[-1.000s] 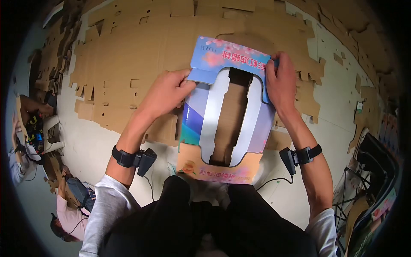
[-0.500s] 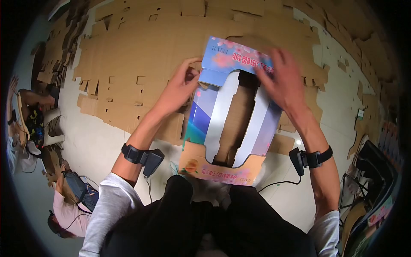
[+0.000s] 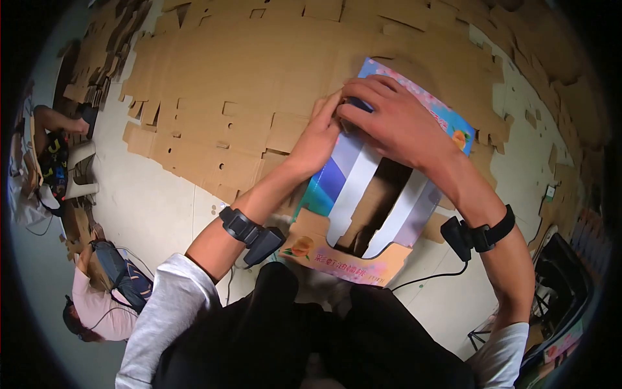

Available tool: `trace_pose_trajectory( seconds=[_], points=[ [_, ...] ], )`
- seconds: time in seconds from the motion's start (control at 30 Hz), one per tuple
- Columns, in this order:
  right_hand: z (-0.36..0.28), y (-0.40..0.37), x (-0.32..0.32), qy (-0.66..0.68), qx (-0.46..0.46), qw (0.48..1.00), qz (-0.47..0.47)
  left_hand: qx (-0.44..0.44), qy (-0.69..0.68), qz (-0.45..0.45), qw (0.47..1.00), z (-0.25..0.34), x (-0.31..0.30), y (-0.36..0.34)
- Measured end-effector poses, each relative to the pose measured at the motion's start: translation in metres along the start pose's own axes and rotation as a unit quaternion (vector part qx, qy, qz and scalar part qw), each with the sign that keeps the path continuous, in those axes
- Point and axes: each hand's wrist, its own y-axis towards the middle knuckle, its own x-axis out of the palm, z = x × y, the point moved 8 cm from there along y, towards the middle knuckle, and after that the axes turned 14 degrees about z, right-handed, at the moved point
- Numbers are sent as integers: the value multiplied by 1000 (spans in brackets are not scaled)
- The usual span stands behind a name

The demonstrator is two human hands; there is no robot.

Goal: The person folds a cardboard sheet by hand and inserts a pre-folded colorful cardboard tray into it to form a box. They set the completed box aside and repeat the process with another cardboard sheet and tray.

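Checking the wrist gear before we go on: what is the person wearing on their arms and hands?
Both hands are bare: left hand, right hand. Each wrist carries a black strap with a boxy black unit: left strap, right strap; a thin dark cable runs from the right one. Pale grey sleeves cover the upper arms.

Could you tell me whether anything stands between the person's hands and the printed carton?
Nothing visible does. The left hand and the right hand rest directly on the far end of the printed carton, side by side. Brown cardboard sheets lie only beneath and around it.
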Motion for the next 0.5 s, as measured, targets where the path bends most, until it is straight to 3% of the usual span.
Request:
trace_pose_trajectory(
  seconds=[0.13,0.33,0.5],
  points=[
    [6,0,1,-23,12,1000,10,-37,-7,-11,999,7,0,-2],
    [-4,-3,0,-69,4,997,21,-94,-125,-48,987,3,-1,-5],
    [-5,-7,2,-101,6,995,11,-56,-91,-35,994,-8,1,-1]
  ],
)
